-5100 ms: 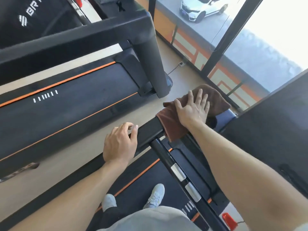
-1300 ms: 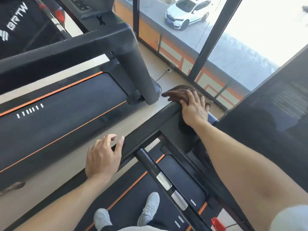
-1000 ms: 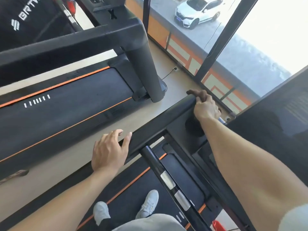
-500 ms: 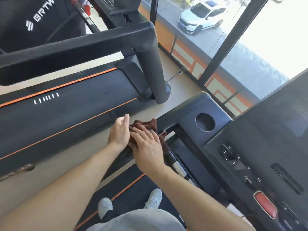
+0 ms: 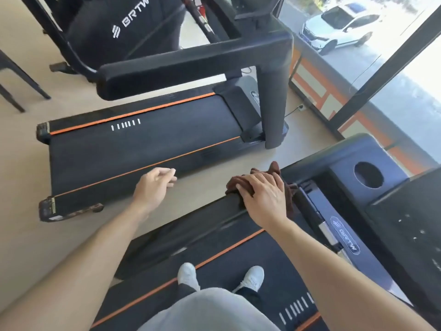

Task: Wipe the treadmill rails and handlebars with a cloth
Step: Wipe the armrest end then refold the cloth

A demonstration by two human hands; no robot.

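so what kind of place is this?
Most likely a gym or fitness studio: two treadmills side by side, another black BRTW-branded machine behind, and a glass wall facing a street with a parked car.

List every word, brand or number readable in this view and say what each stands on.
"BRTW", white with a stripe logo: on the black machine at the top left.
"BRTW", in an oval badge: on the motor cover of the treadmill that the person stands on.
Round sticker on the neighbouring treadmill's motor cover: too small to read.
White marks on the console at the right: too blurred to read.
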